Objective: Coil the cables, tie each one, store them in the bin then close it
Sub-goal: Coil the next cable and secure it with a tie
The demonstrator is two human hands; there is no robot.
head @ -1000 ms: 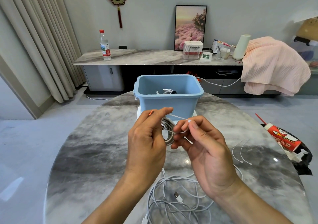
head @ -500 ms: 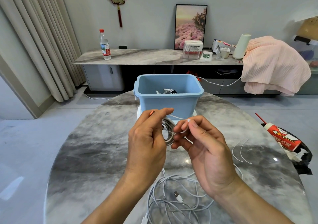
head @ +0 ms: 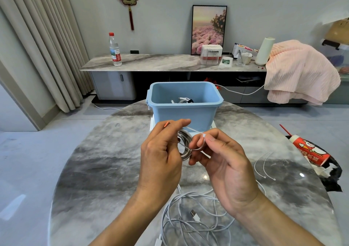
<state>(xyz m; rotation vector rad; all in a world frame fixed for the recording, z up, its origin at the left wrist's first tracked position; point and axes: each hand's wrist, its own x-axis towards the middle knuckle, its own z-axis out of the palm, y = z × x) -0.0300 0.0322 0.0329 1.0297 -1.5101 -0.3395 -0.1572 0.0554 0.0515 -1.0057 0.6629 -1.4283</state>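
Note:
My left hand [head: 161, 157] grips a small coil of grey cable [head: 184, 145] above the round marble table [head: 98, 170]; an orange plug tip sticks out above its fingers. My right hand [head: 224, 162] pinches the head of a thin white zip tie [head: 198, 147] looped around the coil. The tie's tail runs up under my left fingertips. Just behind the hands stands the open blue bin [head: 184, 111], with coiled cables at its bottom. A loose tangle of white cables [head: 190, 221] lies on the table under my wrists.
A white lid [head: 153, 126] lies flat under the bin. Two spare zip ties [head: 264, 165] rest on the table to the right. A red and white tube on a black bag [head: 309, 151] sits at the right edge. A sideboard stands behind.
Almost nothing has shifted. Both hands keep the same hold on the coil and the tie, with only a slight movement of the fingers.

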